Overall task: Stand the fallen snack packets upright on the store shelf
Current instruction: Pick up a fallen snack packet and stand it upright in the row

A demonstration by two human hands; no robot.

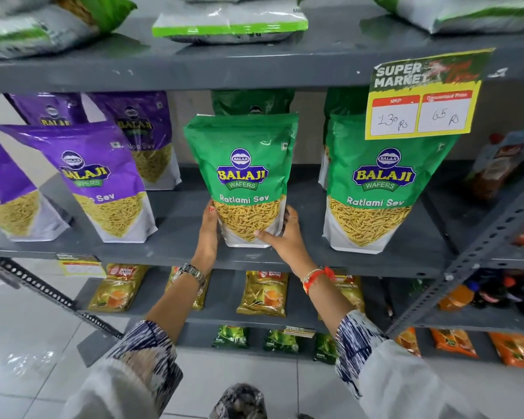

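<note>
A green Ratlami Sev packet [244,164] stands upright at the middle of the grey shelf [176,249]. My left hand [208,234] presses against its lower left side. My right hand [285,237] grips its lower right corner, thumb across the front. A second green Ratlami Sev packet [375,182] stands upright to the right, untouched. To the left, a purple Aloo Sev packet [100,179] leans leftward, with another purple packet [9,192] beside it at the frame edge. More green and purple packets stand behind these.
A yellow price tag [421,98] hangs from the shelf above on the right. Flat grey-green bags [229,24] lie on the top shelf. Lower shelves hold gold tea packets [263,293] and small green packets. Bottles [499,167] fill the adjoining right rack.
</note>
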